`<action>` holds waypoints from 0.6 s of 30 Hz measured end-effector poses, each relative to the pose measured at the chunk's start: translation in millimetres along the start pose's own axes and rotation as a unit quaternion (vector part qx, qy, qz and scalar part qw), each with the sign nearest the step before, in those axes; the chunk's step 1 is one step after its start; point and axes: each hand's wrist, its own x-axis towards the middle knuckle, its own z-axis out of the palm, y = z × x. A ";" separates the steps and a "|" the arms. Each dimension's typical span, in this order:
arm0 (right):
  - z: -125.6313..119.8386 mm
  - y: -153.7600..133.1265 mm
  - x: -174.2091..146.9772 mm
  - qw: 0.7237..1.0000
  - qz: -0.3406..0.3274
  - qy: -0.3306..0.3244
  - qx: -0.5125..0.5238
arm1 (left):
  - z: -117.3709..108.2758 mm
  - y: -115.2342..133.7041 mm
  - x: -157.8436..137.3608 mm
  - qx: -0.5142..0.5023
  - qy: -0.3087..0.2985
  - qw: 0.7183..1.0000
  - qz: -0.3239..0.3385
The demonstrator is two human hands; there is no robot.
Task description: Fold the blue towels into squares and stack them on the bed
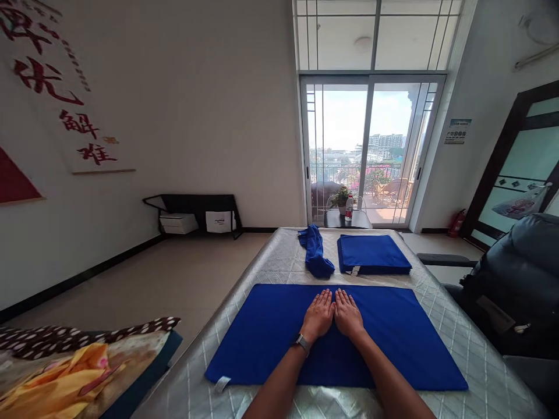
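A blue cloth (262, 337) lies spread out flat on the silver quilted mattress (493, 372), a white tag at its near left corner. My left hand (319, 315), with a watch on the wrist, rests palm down on the cloth, fingers stretched out. Beside it, my right hand (348, 313) also lies flat on the cloth, thumbs close together. Beyond the spread cloth, a crumpled blue cloth (316, 253) sits on the left and a neat stack of folded blue cloths (373, 253) on the right.
At the lower left is a bed with yellow fabric (65, 378). A dark armchair (519, 273) stands close on the right. Past the mattress, a small table (336, 220) holds a bottle (349, 208) and a potted plant (342, 199) before glass doors. A black rack (196, 203) is by the wall.
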 end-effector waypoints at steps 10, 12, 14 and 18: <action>-33.1 95.1 -57.6 0.988 0.149 0.032 -0.036 | -31.3 -120.2 -85.9 0.115 -0.034 0.990 -0.070; -36.2 106.6 -71.0 0.983 0.171 0.060 -0.033 | -42.5 -164.3 -123.4 0.146 -0.040 0.985 -0.086; -35.0 102.0 -78.9 0.983 0.165 0.068 -0.032 | -53.0 -199.2 -157.4 0.167 -0.040 0.979 -0.109; -29.4 71.9 -83.6 0.987 0.139 0.079 -0.034 | -73.0 -222.0 -190.6 0.164 -0.029 0.978 -0.124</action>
